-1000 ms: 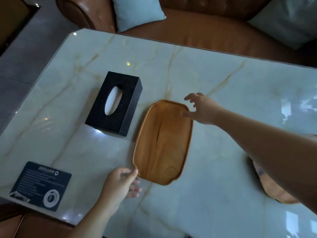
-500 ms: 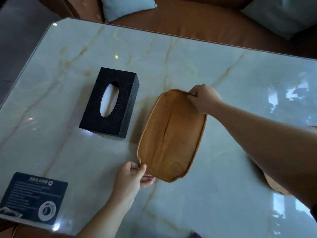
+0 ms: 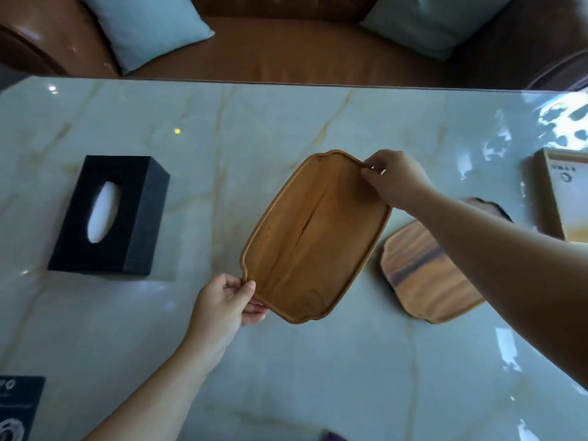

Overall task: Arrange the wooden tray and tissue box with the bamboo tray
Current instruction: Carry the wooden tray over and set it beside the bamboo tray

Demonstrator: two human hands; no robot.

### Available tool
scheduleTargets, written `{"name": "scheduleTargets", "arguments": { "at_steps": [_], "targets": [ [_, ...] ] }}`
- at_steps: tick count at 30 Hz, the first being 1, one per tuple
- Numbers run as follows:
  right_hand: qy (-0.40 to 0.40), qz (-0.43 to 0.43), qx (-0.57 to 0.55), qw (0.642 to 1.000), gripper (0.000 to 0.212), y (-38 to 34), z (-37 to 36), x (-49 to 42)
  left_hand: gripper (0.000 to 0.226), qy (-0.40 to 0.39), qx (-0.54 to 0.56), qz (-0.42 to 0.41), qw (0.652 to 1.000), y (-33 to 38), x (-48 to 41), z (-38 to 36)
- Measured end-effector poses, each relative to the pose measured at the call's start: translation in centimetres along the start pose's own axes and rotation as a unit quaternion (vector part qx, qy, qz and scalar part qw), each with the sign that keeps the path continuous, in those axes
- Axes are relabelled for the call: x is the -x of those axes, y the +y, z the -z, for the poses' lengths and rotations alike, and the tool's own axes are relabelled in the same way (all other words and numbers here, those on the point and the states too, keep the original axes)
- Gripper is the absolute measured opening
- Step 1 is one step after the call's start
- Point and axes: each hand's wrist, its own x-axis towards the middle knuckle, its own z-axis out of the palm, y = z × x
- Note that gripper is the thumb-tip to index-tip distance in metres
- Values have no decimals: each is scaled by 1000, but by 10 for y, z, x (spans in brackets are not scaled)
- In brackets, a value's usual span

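Observation:
An orange-brown wooden tray with a raised rim is held over the middle of the marble table. My left hand pinches its near left corner. My right hand grips its far right corner. A black tissue box, with white tissue in its oval slot, stands to the left, well apart from the tray. A striped, lighter bamboo tray lies flat to the right, partly hidden under my right forearm.
A dark printed card lies at the near left corner. A light framed card or box sits at the far right edge. A brown leather sofa with pale blue cushions runs along the table's far side.
Both hands closed on the wooden tray's corners and carried it to the right, away from the tissue box. The view swung right, and the bamboo tray and the framed card came into sight.

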Motion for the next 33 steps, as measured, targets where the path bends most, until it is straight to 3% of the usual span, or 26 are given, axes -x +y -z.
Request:
{"name": "scheduleTargets", "arguments": {
  "at_steps": [17,25,33],
  "targets": [
    [79,-93,-29,992,20,168,113,55,15,-74,-143,-58,985,15,-7,-152],
    [86,-152,-57,983,19,222,123,80,12,-89,-190,-75,975,18,-6,-199],
    [95,-143,-15,985,19,247,127,86,15,-85,-203,-48,974,-10,3,-222]
  ]
}}
